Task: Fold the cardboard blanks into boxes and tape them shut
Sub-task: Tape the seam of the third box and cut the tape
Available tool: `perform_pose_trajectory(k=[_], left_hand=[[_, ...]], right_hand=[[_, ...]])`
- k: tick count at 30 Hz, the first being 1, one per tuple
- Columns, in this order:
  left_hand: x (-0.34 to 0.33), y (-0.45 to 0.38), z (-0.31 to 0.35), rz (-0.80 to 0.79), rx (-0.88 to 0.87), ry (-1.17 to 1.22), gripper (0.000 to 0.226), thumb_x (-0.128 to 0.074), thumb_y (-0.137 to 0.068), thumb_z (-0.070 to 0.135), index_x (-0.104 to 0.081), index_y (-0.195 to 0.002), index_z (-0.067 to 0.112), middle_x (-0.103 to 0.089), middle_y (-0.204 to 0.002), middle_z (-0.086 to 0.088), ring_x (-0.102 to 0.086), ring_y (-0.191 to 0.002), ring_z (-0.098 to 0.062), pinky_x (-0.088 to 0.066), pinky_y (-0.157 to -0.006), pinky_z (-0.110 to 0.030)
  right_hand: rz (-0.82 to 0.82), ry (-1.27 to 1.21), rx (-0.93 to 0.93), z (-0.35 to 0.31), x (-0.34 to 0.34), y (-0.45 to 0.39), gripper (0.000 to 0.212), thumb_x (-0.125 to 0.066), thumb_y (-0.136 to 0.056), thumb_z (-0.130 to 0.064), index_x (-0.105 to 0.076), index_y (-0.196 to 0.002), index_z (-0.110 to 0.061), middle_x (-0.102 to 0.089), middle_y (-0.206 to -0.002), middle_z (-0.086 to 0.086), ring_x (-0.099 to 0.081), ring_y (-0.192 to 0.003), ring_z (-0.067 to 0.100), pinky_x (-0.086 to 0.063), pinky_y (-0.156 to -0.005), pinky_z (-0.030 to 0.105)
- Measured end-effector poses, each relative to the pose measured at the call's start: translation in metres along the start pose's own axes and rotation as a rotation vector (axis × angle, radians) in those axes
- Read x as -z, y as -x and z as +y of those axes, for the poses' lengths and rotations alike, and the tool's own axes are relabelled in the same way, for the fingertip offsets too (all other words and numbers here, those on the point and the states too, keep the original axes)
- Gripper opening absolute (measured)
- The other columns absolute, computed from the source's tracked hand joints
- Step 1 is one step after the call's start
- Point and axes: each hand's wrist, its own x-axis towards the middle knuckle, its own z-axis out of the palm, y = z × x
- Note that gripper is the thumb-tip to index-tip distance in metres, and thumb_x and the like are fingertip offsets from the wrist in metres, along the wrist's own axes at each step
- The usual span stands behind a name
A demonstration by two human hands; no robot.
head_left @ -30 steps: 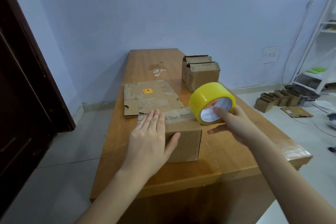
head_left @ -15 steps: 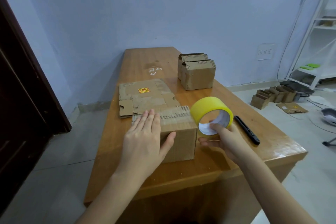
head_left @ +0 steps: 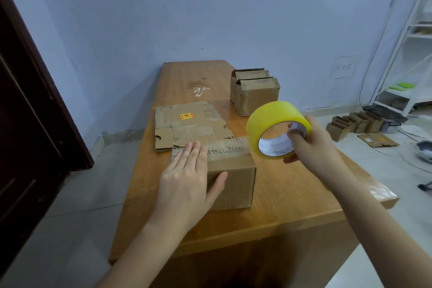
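**Box held down while the tape roll lifts off its right end**

Box (head_left: 230, 180) sits at the centre of the frame, near the front edge of the desk (head_left: 292, 194), with its flaps folded closed and a strip of clear tape showing across the top seam. Going by that strip, this looks like the taping step for this box, and it is probably close to done.

The desk runs from the lower centre up toward the blue wall. Its right half below the roll is bare wood, so the right arm has room to swing out and down that side. The front edge lies just below the box, which leaves little margin for sliding it nearer.

A flat blank (head_left: 187, 124) lies just behind the box, left of centre, likely the next one to fold. A finished box (head_left: 256, 94) stands further back, right of centre, well apart from the work.

The left hand (head_left: 187, 181) lies flat on the top of the box at its left end, fingers straight and together, thumb spread down onto the front face. It presses and grips nothing; the point, I judge, is to stop the box shifting as tape is pulled.

The right hand (head_left: 311, 145) holds the yellow tape roll (head_left: 278, 130) in the air, just above the box's right end, fingers hooked through the core and thumb underneath. Whether tape still runs from roll to box I cannot tell.
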Motion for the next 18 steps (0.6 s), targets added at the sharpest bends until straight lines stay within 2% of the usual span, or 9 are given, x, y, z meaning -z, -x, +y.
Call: perform_pose_trajectory(k=[3,8,11,13,15,16,18], left_hand=[[0.0,0.0,-0.001,-0.006,-0.005,0.0,0.067,-0.031,-0.092,0.053,-0.064,-0.118,0.001,-0.063,-0.12,-0.017,-0.062,-0.111,-0.026,-0.044,-0.095,-0.038],[0.004,-0.002,0.0,-0.073,0.003,0.003,0.066,-0.031,-0.091,0.054,-0.066,-0.116,0.004,-0.065,-0.118,-0.014,-0.063,-0.108,-0.024,-0.044,-0.092,-0.037],[0.006,-0.002,0.001,-0.106,0.001,0.031,0.065,-0.031,-0.091,0.055,-0.065,-0.118,0.006,-0.064,-0.12,-0.013,-0.063,-0.11,-0.023,-0.043,-0.093,-0.037],[0.007,-0.002,0.001,-0.113,0.011,0.063,0.066,-0.03,-0.092,0.055,-0.062,-0.122,0.006,-0.062,-0.122,-0.013,-0.062,-0.112,-0.024,-0.042,-0.094,-0.037],[0.008,0.0,0.003,-0.088,0.043,0.102,0.07,-0.03,-0.091,0.057,-0.049,-0.135,0.006,-0.059,-0.127,-0.012,-0.059,-0.115,-0.023,-0.043,-0.095,-0.037],[0.011,-0.001,0.005,-0.091,0.057,0.123,0.074,-0.03,-0.09,0.06,-0.037,-0.144,0.008,-0.054,-0.134,-0.01,-0.056,-0.119,-0.022,-0.044,-0.095,-0.035],[0.022,-0.005,0.008,-0.149,0.123,0.187,0.083,-0.029,-0.088,0.066,-0.007,-0.152,0.016,-0.03,-0.153,-0.003,-0.043,-0.131,-0.017,-0.042,-0.099,-0.032]], right_hand=[[-0.074,0.028,-0.094,0.011,-0.002,0.0,0.018,-0.046,-0.096,-0.013,-0.05,-0.103,0.003,-0.054,-0.093,0.028,-0.063,-0.07,0.042,-0.051,-0.053,0.039],[-0.129,-0.229,-0.301,0.037,-0.026,0.017,0.016,-0.047,-0.097,-0.009,-0.057,-0.095,0.004,-0.048,-0.078,0.013,-0.056,-0.055,0.03,-0.055,-0.047,0.038],[-0.101,-0.305,-0.384,0.041,-0.039,0.031,0.014,-0.05,-0.096,-0.011,-0.056,-0.084,-0.007,-0.051,-0.076,0.013,-0.054,-0.047,0.021,-0.046,-0.039,0.025],[-0.096,-0.257,-0.365,0.045,-0.042,0.034,0.02,-0.05,-0.095,-0.013,-0.05,-0.076,-0.006,-0.046,-0.07,0.013,-0.048,-0.039,0.015,-0.04,-0.038,0.021],[-0.122,-0.212,-0.328,0.047,-0.042,0.035,0.018,-0.05,-0.096,-0.015,-0.048,-0.079,-0.008,-0.043,-0.071,0.013,-0.044,-0.037,0.016,-0.038,-0.041,0.024],[-0.136,-0.198,-0.318,0.047,-0.041,0.035,0.016,-0.05,-0.096,-0.017,-0.049,-0.082,-0.009,-0.044,-0.072,0.013,-0.045,-0.038,0.016,-0.038,-0.044,0.025],[-0.148,-0.182,-0.305,0.048,-0.04,0.036,0.017,-0.05,-0.096,-0.019,-0.05,-0.083,-0.008,-0.047,-0.071,0.013,-0.048,-0.038,0.015,-0.04,-0.044,0.024]])
